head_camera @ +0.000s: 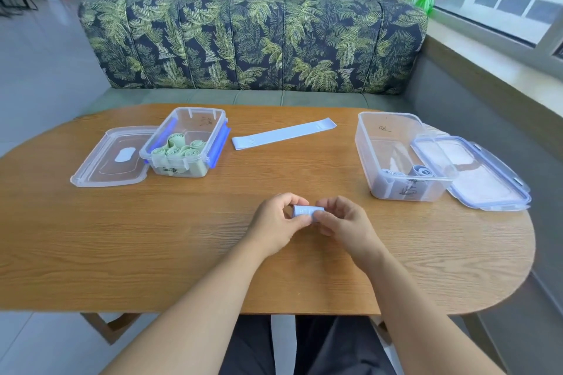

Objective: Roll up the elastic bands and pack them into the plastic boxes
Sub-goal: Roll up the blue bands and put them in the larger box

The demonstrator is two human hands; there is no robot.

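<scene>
Hands together over mid-tabletop (152,237): left hand (278,219) and right hand (341,222) each pinching one end of a tight blue roll (306,211), fingers curled round it. Whether touching the wood, cannot tell. Flat blue band (283,134) lying further back, between the two boxes. Left box (185,143) open, packed with green rolls (179,148) — left lid (112,158) flat against its left side. Right box (396,155) open, a few blue rolls (422,170) at the bottom — right lid (484,176) propped at its right side. Leaf-print sofa (253,42) behind.
</scene>
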